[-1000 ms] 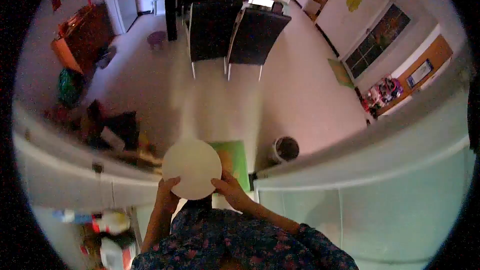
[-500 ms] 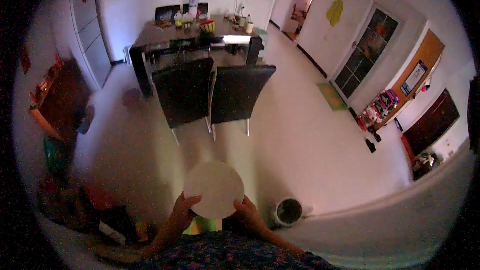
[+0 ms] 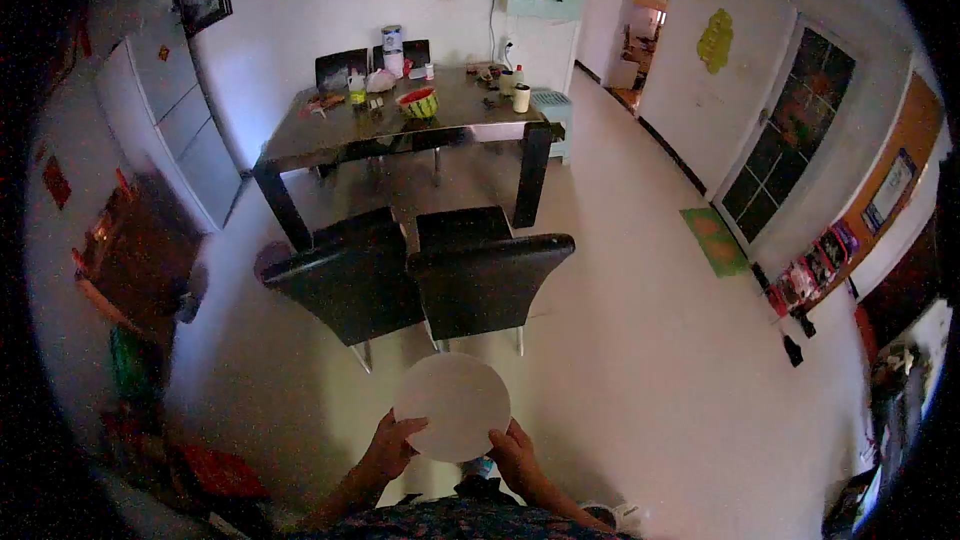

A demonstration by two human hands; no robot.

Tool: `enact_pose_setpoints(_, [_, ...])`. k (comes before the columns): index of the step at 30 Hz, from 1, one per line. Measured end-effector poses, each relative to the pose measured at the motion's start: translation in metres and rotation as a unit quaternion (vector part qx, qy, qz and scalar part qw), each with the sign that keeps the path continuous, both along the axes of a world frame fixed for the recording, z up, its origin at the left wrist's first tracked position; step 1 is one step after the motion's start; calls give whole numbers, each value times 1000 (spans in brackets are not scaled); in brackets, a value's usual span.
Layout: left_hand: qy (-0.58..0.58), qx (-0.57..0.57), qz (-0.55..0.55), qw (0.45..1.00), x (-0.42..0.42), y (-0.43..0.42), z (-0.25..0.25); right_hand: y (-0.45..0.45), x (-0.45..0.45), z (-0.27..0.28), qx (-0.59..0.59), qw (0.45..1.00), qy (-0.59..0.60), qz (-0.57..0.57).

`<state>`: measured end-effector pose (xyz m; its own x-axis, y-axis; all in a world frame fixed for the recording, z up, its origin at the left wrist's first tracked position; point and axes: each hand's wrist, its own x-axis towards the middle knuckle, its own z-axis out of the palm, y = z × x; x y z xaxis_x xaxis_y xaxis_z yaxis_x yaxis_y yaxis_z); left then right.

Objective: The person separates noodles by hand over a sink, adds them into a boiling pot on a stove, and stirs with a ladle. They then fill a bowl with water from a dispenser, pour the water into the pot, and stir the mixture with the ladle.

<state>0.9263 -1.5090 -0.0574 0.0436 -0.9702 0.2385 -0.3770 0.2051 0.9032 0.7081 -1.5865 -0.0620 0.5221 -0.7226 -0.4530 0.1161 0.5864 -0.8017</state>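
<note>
A round, pale plate (image 3: 452, 408) is held out low in front of my body, at the bottom middle of the view. My left hand (image 3: 393, 443) grips its left edge, thumb on top and fingers curled underneath. On the opposite edge my right hand (image 3: 512, 447) pinches it the same way. The plate's upper face looks bare, and most of my fingers are hidden below it. Just beyond the plate stand two black high-backed chairs (image 3: 490, 285), their backs towards me.
Behind the chairs is a dark dining table (image 3: 385, 143) bearing a watermelon-patterned bowl (image 3: 418, 102), a cream cup (image 3: 521, 98) and other small items. Pale floor (image 3: 640, 340) runs right towards a green mat (image 3: 714, 241) by a glass-paned door (image 3: 790, 135). A brown cabinet (image 3: 150, 250) stands left.
My viewpoint has risen and come nearer the chairs, whose seats now show. The bin at lower right has slid almost out of view. Both hands keep hold of the plate.
</note>
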Motion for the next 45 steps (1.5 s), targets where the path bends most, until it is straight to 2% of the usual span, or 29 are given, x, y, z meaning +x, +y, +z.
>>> enact_pose_setpoints(2, [-57,-42,-1,997,0,-31,16,-30,1,25,14,1000,-19,-6])
enact_pose_setpoints(5, [-147,-88,-7,985,0,-63,9,-64,-1,28,24,999,-47,-7])
enact_pose_setpoints(7, [-40,-6,17,999,-9,-72,8,-75,-7,8,3,999,-48,-8])
enact_pose_setpoints(8, [91,79,43,992,-20,-80,13,-78,-10,-4,-17,999,-49,-8])
enact_pose_setpoints(9, [155,106,45,981,-25,-91,17,-89,-10,-35,-55,997,-50,-10])
enact_pose_setpoints(10, [219,132,51,965,-30,-102,22,-97,-16,-37,-64,997,-49,-11])
enact_pose_setpoints(13, [241,117,13,963,-44,-142,34,-130,-32,5,-29,999,-42,-15])
enact_pose_setpoints(14, [255,153,14,955,-48,-158,40,-137,-40,13,-43,997,-52,-29])
enact_pose_setpoints(17, [235,158,-38,958,-64,-203,46,-161,-59,30,-72,990,-78,-92])
enact_pose_setpoints(19, [280,196,-73,937,-76,-234,45,-172,-73,42,-57,983,-90,-147])
enact_pose_setpoints(21, [387,296,-86,869,-87,-273,40,-188,-87,22,-67,977,-88,-182])
enact_pose_setpoints(24, [395,297,-85,865,-117,-327,36,-229,-114,22,-90,973,-65,-201])
enact_pose_setpoints(25, [249,156,-146,945,-120,-346,31,-243,-122,26,-94,974,-54,-201])
enact_pose_setpoints(26, [95,7,-198,976,-120,-367,23,-255,-128,31,-92,970,-58,-217])
enact_pose_setpoints(28, [55,-57,-250,965,-130,-406,-8,-286,-140,43,-102,961,-63,-248])
enact_pose_setpoints(29, [168,39,-257,951,-147,-428,-18,-303,-152,48,-47,962,-36,-267])
enact_pose_setpoints(31, [364,229,-248,868,-183,-467,-23,-333,-180,42,-60,959,9,-277])
enact_pose_setpoints(32, [437,321,-229,808,-195,-491,19,-346,-193,33,-62,957,30,-281])
enact_pose_setpoints(33, [495,414,-203,736,-206,-513,43,-355,-200,15,-39,934,-31,-355])
enact_pose_setpoints(36, [496,385,-243,739,-230,-566,43,-417,-216,53,-38,939,-31,-341])
enact_pose_setpoints(37, [509,350,-276,737,-243,-584,49,-436,-232,34,-25,944,-13,-329])
enact_pose_setpoints(40, [457,361,-254,772,-267,-647,27,-505,-266,23,-30,959,-6,-281])
enact_pose_setpoints(41, [343,319,-299,831,-279,-665,24,-527,-270,50,-20,952,-66,-297])
enact_pose_setpoints(42, [220,273,-330,876,-286,-673,20,-538,-282,42,-13,955,-57,-292])
enact_pose_setpoints(43, [86,222,-351,906,-291,-699,26,-567,-295,39,-10,957,-54,-283])
enact_pose_setpoints(44, [-55,177,-364,913,-295,-728,36,-599,-308,37,-5,960,-53,-275])
enact_pose_setpoints(45, [21,218,-326,920,-305,-748,37,-630,-323,40,5,961,-57,-269])
